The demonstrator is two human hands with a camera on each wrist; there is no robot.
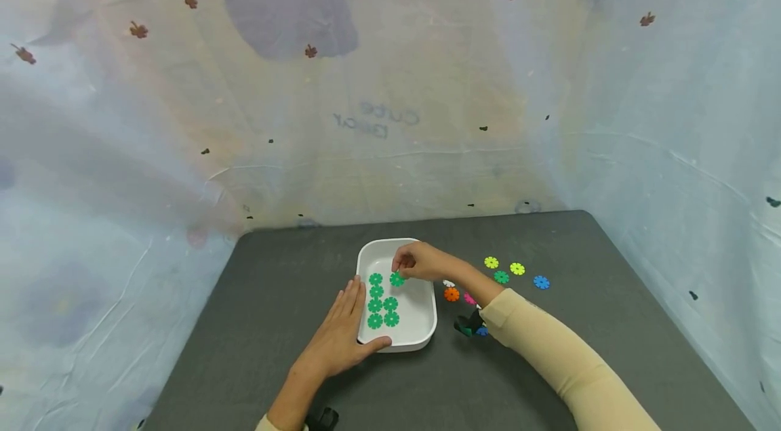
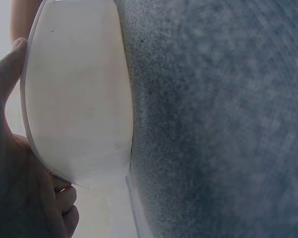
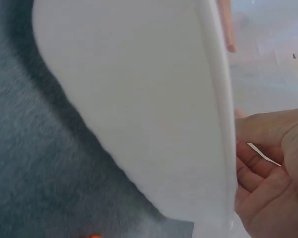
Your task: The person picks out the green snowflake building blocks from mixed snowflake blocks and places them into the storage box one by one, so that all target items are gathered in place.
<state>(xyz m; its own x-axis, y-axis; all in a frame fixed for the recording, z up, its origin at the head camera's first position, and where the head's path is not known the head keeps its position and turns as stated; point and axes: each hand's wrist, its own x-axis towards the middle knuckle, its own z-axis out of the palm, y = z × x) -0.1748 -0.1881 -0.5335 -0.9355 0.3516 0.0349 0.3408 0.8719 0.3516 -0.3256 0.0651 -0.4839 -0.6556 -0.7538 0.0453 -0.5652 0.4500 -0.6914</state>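
A white tray [image 1: 421, 322] holds several green snowflake-shaped discs [image 1: 375, 305] laid in two columns. My left hand [image 1: 337, 339] rests along the tray's left side, its fingers straight and its thumb over the near rim. Over the tray's upper part, my right hand [image 1: 421, 261] pinches a green notched disc [image 1: 397, 280] between thumb and fingertips. From the left wrist, the tray's outer wall [image 2: 79, 94] fills much of the view beside the left hand [image 2: 25, 188]. The tray wall [image 3: 139, 99] hides the right hand's [image 3: 273, 173] fingertips and disc in the right wrist view.
Right of the tray, loose discs lie on the dark table [image 1: 281, 295]: yellow [image 1: 517, 269], green [image 1: 501, 277], blue [image 1: 541, 282], orange [image 1: 451, 295] and pink [image 1: 469, 298]. The right forearm partly covers others. A pale plastic sheet [image 1: 396, 180] hangs behind the table.
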